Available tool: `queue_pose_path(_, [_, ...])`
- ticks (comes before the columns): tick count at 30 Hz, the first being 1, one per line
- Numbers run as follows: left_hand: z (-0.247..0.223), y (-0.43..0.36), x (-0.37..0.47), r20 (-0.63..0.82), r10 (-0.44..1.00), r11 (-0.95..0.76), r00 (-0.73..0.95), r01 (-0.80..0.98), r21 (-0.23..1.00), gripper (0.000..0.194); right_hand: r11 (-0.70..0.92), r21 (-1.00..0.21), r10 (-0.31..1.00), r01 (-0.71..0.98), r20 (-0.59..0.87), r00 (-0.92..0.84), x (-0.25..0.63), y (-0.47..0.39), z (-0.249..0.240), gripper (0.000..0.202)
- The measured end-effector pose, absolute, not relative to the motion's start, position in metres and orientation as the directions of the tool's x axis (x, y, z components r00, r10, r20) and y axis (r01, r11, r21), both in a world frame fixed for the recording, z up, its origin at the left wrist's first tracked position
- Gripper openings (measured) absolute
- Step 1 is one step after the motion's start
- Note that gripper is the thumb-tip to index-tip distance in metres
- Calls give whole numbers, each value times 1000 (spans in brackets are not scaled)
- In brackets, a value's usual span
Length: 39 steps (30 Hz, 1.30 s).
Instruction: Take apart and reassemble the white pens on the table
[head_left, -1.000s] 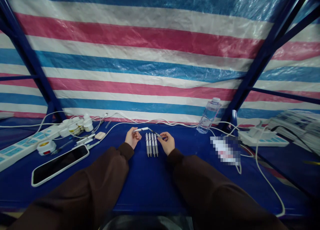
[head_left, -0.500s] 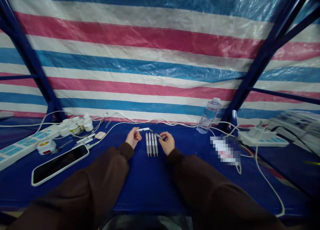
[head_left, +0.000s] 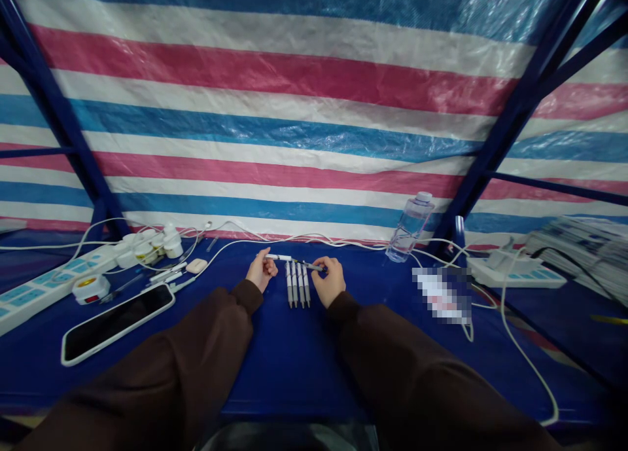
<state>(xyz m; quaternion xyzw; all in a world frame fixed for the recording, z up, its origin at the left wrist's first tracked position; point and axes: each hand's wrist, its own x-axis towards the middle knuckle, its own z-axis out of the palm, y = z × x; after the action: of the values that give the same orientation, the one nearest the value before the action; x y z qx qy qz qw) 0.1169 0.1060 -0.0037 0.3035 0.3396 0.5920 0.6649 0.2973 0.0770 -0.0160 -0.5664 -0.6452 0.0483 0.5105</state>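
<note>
My left hand (head_left: 261, 271) is closed around one end of a white pen barrel (head_left: 279, 257), whose other end points right. In my right hand (head_left: 330, 282), the thumb and fingers pinch a grey pen front part (head_left: 314, 266) with a thin dark refill sticking out leftward. The refill's tip meets or nearly meets the barrel's right end; I cannot tell whether it is inside. Between and just below my hands, several white-and-grey pens (head_left: 297, 286) lie side by side on the blue tabletop (head_left: 289, 359), their grey tips toward me.
To the left lie a phone (head_left: 118, 323), a power strip (head_left: 59, 277), plugs and loose pen parts (head_left: 167, 274). A clear bottle (head_left: 410, 228), a blurred-out packet (head_left: 444, 294) and another power strip (head_left: 520, 272) stand on the right. White cables (head_left: 314, 239) run along the back.
The refill and grey pen part have tilted closer to level and lined up more with the barrel. The white barrel has dipped slightly at its right end. Both hands stay in nearly the same place.
</note>
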Motion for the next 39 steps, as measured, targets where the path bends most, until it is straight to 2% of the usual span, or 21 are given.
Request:
queue_pose_path(7, [-5,106,122,-74,997,59,-6,-525,849,42,553,-523,704,649,710,-28,293,69,-12,18])
queue_pose_path(12, [-2,102,124,-94,995,63,-34,-513,856,43,630,-528,679,569,731,-73,290,70,-13,19])
queue_pose_path(16, [-1,102,124,-99,995,70,-32,-503,861,44,645,-559,675,520,737,-45,289,68,-10,14])
queue_pose_path(26, [-7,106,119,-74,996,90,52,-457,885,51,603,-669,729,434,683,40,289,72,-12,13])
queue_pose_path(39, [-11,107,121,-36,999,48,35,-435,899,47,416,-871,885,262,454,106,288,82,-20,32])
